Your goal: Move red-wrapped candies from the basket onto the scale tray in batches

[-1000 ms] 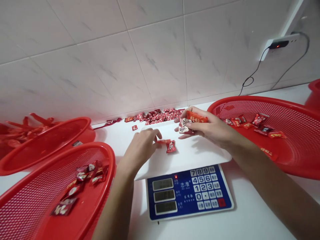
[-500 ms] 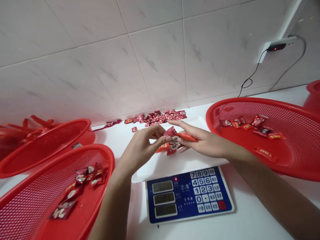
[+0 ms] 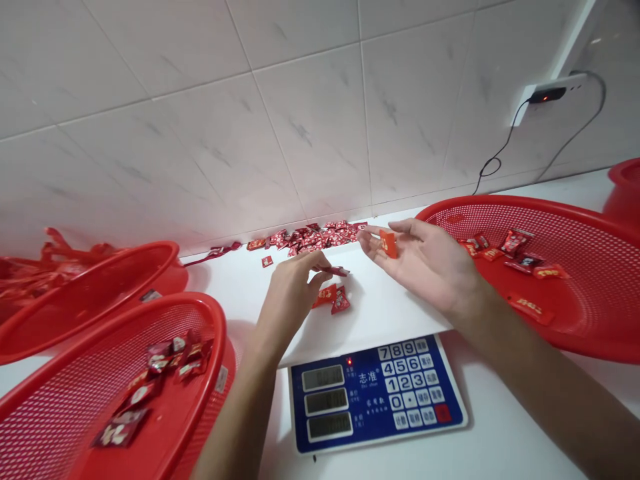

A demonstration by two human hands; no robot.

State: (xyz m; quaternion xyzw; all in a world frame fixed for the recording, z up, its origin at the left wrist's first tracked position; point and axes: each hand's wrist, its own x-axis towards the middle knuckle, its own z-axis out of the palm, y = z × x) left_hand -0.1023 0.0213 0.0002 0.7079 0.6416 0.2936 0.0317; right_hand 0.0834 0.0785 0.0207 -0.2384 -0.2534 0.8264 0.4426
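My left hand (image 3: 297, 287) pinches a dark red wrapped candy (image 3: 337, 271) between thumb and fingertips, just above the white weighing tray (image 3: 370, 320). Turned palm up over the tray's right side, my right hand (image 3: 425, 260) carries an orange candy packet (image 3: 388, 244) on its fingers. Below the left fingertips, an orange candy (image 3: 325, 295) and a red candy (image 3: 341, 301) lie touching on the tray. The tray sits on a scale with a blue keypad panel (image 3: 373, 393); its display digits are too faint to read.
A red basket (image 3: 220, 333) with several candies stands at left, another red basket (image 3: 500, 203) at right. Behind the left one, a red basket (image 3: 173, 257) stands near red bundles (image 3: 55, 267). Small red packets (image 3: 320, 235) are heaped by the wall.
My hands have moved apart. The right hand has turned palm up and shifted right with the orange packet. The left keeps a dark red candy, and the candies on the tray show more fully.
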